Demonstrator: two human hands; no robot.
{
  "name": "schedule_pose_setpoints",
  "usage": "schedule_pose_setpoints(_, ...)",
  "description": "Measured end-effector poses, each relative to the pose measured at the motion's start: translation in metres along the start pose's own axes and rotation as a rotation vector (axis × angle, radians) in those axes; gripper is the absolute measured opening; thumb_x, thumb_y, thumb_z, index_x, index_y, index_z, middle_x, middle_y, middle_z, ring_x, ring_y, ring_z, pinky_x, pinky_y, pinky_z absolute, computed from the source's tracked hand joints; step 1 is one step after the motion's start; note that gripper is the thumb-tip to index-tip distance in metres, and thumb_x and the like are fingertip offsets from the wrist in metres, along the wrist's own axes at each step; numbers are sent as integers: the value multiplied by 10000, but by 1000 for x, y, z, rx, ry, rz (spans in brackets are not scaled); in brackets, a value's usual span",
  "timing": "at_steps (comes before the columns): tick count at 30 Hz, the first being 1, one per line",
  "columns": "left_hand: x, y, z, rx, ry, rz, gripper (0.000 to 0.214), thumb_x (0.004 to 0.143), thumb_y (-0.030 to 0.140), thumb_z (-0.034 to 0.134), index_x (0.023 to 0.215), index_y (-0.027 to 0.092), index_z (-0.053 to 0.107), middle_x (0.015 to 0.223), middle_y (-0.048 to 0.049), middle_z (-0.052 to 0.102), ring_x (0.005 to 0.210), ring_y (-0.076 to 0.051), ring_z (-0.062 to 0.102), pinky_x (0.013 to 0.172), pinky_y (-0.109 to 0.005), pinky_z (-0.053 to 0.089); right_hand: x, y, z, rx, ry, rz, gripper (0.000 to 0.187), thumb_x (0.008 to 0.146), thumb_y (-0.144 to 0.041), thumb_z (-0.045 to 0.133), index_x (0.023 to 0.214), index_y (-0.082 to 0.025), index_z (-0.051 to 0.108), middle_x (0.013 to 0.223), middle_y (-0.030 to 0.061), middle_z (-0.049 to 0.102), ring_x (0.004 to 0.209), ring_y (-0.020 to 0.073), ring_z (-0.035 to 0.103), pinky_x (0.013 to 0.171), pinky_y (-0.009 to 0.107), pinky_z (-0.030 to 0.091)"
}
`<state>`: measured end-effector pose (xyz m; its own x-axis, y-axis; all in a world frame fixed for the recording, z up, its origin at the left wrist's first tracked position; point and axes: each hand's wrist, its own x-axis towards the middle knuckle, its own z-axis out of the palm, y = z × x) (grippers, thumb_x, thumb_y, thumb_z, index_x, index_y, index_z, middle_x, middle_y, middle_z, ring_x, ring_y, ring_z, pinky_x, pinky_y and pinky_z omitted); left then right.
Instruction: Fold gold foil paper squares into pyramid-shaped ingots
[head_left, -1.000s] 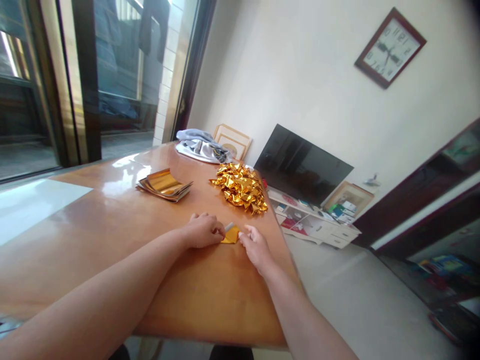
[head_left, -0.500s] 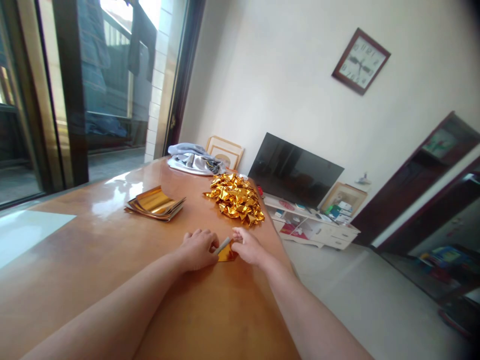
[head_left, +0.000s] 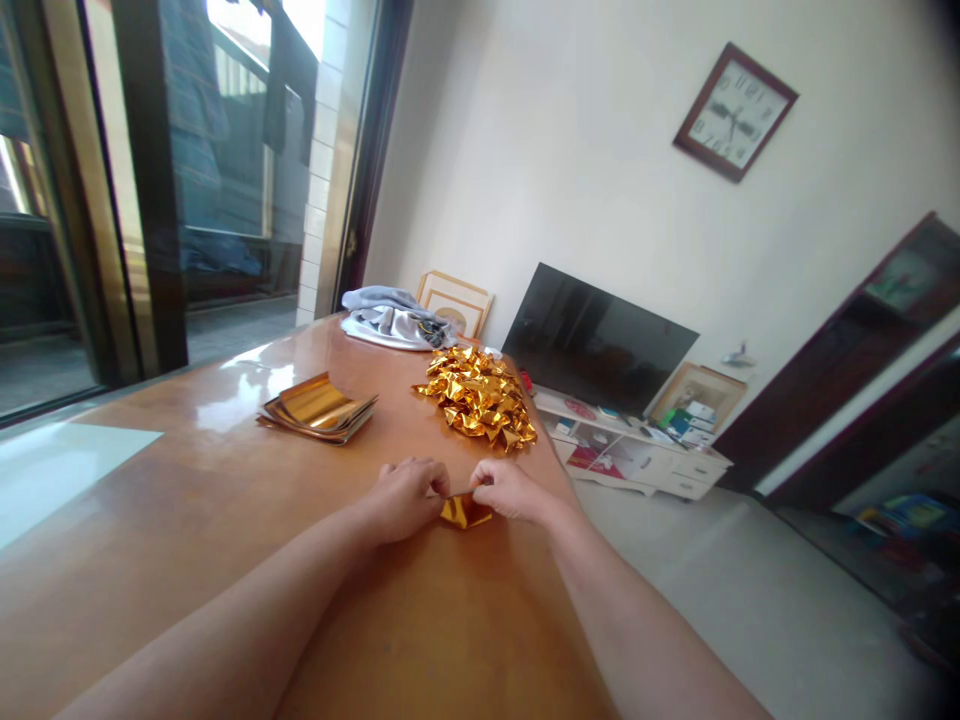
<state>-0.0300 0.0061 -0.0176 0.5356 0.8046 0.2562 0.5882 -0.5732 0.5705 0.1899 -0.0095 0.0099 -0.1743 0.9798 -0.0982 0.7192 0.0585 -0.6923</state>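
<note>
And there on the glossy wooden surface [head_left: 420,630], the left hand [head_left: 405,498] and right hand [head_left: 510,490] came together, pinching a gold foil square [head_left: 465,511] between them, just short of a crumpled gold heap [head_left: 476,397], a dark television [head_left: 598,335] beyond.

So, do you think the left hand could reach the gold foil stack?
Probably yes: nothing lies between the left hand and the gold foil stack, though it is at the folded foil piece.
</note>
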Motion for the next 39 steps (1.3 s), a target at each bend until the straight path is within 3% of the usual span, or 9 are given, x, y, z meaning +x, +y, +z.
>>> schedule_pose_setpoints(4,4,-9,6,-98,55,56,103,776,184,578,867,217,613,919,-22,647,811,-183,588,703,-287,409,-13,1,2,57,0,39,105,650,-104,646,733,-168,635,687,-41,612,635,107,535,545,193,365)
schedule_pose_setpoints(9,4,-9,6,-27,181,137,173,789,195,607,960,221,623,1004,-57,627,935,-225,575,805,-326,444,-29,3,14,185,35,135,149,702,-143,613,845,-182,593,662,-49,595,549,99,521,473,193,347)
schedule_pose_setpoints(16,-4,10,4,-73,-80,239,256,775,76,501,889,230,670,957,-38,629,851,-177,606,785,-283,465,-44,-1,22,367,87,228,253,716,-143,600,957,-192,544,681,-7,664,591,137,638,453,178,389)
schedule_pose_setpoints(20,-13,22,-4,-76,-192,332,255,754,115,546,935,250,665,1013,-26,651,917,-191,614,819,-284,473,-44,-1,22,511,99,280,282,703,-124,618,962,-192,533,676,0,674,568,140,649,441,171,394)
schedule_pose_setpoints(25,-16,29,-7,67,-150,302,283,723,202,631,1002,244,606,1036,-39,641,984,-238,599,835,-320,463,-43,-1,20,665,92,328,308,714,-125,642,989,-193,522,715,10,686,552,127,648,444,160,400)
schedule_pose_setpoints(30,-14,31,-3,176,-106,386,246,822,242,616,1067,261,617,1070,-49,625,1030,-240,595,908,-348,425,-43,0,21,815,63,356,293,732,-121,674,979,-186,531,795,21,694,561,109,653,536,193,492)
schedule_pose_setpoints(33,-15,33,-3,231,-111,421,185,894,240,556,1051,266,650,1054,-56,626,988,-231,606,933,-372,401,-45,2,22,790,53,346,280,755,-149,681,992,-187,537,797,20,694,588,122,668,575,217,513)
schedule_pose_setpoints(36,-17,36,-4,263,-138,447,192,905,233,545,1040,276,674,1053,-57,637,950,-230,616,940,-399,383,-47,5,20,604,29,315,222,827,-257,651,1014,-189,554,762,29,700,606,152,668,530,216,469)
schedule_pose_setpoints(39,-18,38,-6,292,-152,455,202,893,212,546,1015,284,690,1037,-57,652,936,-239,618,954,-426,362,-48,7,16,317,185,169,150,839,-278,628,955,-185,612,781,22,694,674,158,645,562,224,446)
